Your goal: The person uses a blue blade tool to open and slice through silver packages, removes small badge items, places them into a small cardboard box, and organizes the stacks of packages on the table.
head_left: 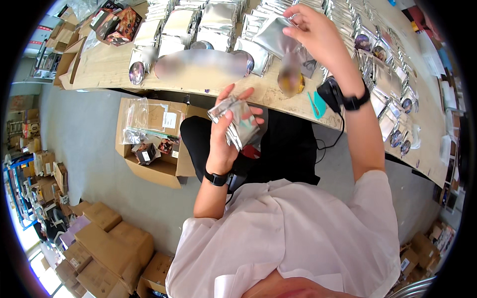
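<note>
My left hand [221, 141] holds a small stack of silver foil packets [240, 123] above my lap, with the thumb across the top one. At the table my right hand [318, 37] is closed on the upper edge of a larger-looking silver foil packet [275, 37], thumb against fingers. That packet is tilted over a row of similar packets [254, 53]. More rows of foil packets [216, 22] lie overlapped along the table, with round picture pieces [136, 72] at their near ends. A yellowish round piece [290, 82] lies near the table's front edge.
The wooden table [104, 67] curves around in front and to the right. A teal cutter-like tool [318, 105] and a black device with a cable [330, 92] are at its edge. An open carton [156, 169] stands below left; further cartons [102, 248] are stacked behind.
</note>
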Available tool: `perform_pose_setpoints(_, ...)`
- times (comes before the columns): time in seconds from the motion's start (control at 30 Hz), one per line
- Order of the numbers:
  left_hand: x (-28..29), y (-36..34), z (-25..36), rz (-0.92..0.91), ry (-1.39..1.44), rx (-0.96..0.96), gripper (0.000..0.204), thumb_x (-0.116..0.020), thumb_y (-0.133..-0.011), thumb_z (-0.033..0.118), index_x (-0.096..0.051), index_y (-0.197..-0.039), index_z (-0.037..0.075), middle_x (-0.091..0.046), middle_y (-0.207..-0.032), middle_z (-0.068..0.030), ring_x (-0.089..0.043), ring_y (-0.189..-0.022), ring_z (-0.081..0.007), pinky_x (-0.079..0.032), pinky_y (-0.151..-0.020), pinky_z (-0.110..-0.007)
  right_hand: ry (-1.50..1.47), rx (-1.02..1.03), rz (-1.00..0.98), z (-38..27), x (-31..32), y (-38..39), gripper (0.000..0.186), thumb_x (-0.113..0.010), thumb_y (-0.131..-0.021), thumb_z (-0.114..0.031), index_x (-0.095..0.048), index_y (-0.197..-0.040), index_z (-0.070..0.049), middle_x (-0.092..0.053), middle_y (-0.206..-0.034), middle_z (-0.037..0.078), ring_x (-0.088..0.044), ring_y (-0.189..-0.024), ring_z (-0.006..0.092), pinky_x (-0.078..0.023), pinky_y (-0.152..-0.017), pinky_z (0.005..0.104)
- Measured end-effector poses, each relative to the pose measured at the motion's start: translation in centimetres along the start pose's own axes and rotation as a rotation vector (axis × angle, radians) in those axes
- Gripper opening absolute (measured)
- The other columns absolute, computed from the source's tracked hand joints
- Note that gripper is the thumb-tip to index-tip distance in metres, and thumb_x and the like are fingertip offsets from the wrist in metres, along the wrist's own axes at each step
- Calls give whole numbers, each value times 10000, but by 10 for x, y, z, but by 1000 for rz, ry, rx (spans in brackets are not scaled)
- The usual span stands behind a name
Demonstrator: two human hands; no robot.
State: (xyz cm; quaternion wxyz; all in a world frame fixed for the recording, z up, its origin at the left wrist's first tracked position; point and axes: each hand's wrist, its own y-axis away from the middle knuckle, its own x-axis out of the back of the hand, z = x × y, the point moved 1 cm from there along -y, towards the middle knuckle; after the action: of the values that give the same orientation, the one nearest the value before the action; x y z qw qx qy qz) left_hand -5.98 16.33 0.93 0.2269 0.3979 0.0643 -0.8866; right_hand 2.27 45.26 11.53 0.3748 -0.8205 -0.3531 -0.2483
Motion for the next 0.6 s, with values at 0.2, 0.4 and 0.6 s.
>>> perform_pose_setpoints(0.2,7,-26,15,103,123,77,712,-539,-1097,465,-366,-1681,97,-529,-1552,-315,-709,-1176,-378,-598,-981,-535,-264,-441,-355,58,-25,-52,330,-768,-1006,-113,-654,-1296,-8,-730,-998,23,-681,-836,113,-529,-678,288)
perform_pose_setpoints(0.4,10,-23,17,-10,278,80,806,-661,-1059,467,-317,-1700,119,-524,-1556,-306,-652,-1293,-414,-554,-1084,-551,-32,-271,-176,-10,-16,-50,300,-736,-985,-67,-684,-1268,18,-739,-1024,101,-720,-972,179,-569,-788,332)
perform_pose_setpoints(0.6,18,-13,3,-95,368,143,1027,-796,-962,474,-228,-1736,108,-548,-1518,-327,-650,-1294,-437,-522,-1128,-567,-9,-169,-203,-48,-6,14,413,-807,-958,-155,-704,-1350,-79,-732,-1299,97,-690,-1212,235,-556,-959,344)
